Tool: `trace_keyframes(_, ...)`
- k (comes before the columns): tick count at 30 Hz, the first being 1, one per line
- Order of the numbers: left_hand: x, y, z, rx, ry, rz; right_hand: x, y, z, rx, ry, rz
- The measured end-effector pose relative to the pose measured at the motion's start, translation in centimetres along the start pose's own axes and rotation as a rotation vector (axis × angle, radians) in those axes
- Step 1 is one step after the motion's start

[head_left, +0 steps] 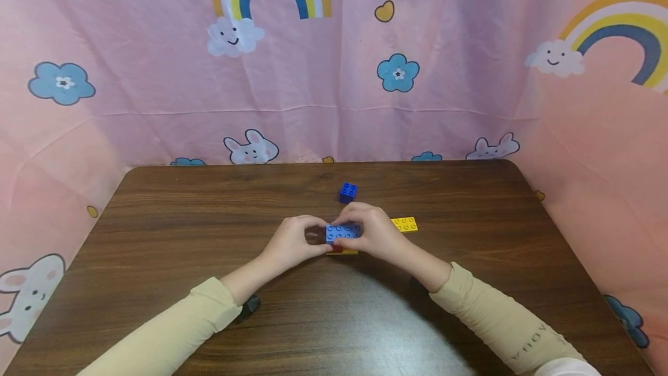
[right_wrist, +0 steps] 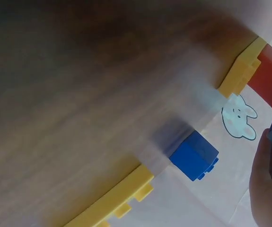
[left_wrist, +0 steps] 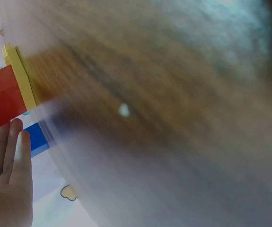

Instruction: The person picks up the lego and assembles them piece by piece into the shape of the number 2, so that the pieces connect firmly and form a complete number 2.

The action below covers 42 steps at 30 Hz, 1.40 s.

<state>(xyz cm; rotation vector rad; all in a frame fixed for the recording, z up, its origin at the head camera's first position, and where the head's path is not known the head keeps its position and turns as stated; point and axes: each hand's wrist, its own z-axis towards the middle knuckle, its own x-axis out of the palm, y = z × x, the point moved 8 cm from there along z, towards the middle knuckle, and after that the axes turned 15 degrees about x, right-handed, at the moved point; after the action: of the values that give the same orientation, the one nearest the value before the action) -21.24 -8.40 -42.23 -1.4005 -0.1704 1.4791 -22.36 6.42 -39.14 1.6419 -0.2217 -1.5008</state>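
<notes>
On the table, a light blue brick (head_left: 331, 235) tops a red brick (head_left: 337, 248), with a yellow plate (head_left: 351, 252) at the base. My right hand (head_left: 380, 235) pinches the light blue brick between thumb and fingers. At the stack's left side, my left hand (head_left: 292, 240) grips the red brick, thumb in front and fingers behind. The left wrist view shows the fingers (left_wrist: 9, 158) beside the red brick (left_wrist: 3, 97). In the right wrist view, the red brick (right_wrist: 270, 78) stands against the yellow plate (right_wrist: 241, 71), and the right hand is partly cut off.
Behind the stack stands a small dark blue brick (head_left: 348, 192). Another yellow plate (head_left: 406, 224) lies right of the stack, partly behind my right hand. A dark object (head_left: 249, 307) shows beside the left sleeve. A patterned pink curtain (head_left: 313, 86) surrounds the brown table (head_left: 172, 213).
</notes>
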Motion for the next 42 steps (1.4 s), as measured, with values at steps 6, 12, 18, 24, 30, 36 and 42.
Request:
trace_keyframes(6, -0.07, -0.21, 0.09, -0.002, -0.003, 0.001, 0.04, 0.21, 0.05, -0.001, 0.011, -0.024)
trace_keyframes(12, -0.02, -0.10, 0.00, -0.013, -0.006, 0.003, 0.15, 0.28, 0.00, 0.014, 0.017, -0.045)
trace_keyframes(18, -0.07, 0.00, -0.07, -0.015, -0.009, 0.009, 0.23, 0.29, 0.01, 0.033, 0.024, -0.055)
trace_keyframes(24, -0.22, -0.13, -0.10, -0.010, -0.023, 0.008, 0.17, 0.28, 0.00, 0.039, 0.020, -0.052)
trace_keyframes(30, -0.38, -0.21, -0.19, -0.011, -0.040, 0.016, 0.14, -0.07, -0.04, 0.063, 0.014, -0.026)
trace_keyframes(36, -0.63, -0.43, -0.26, 0.002, -0.058, 0.000, -0.08, 0.01, -0.05, 0.049, -0.015, -0.020)
trace_keyframes(42, -0.86, -0.60, -0.29, 0.012, -0.074, -0.007, -0.10, -0.20, 0.06, 0.069, -0.018, -0.012)
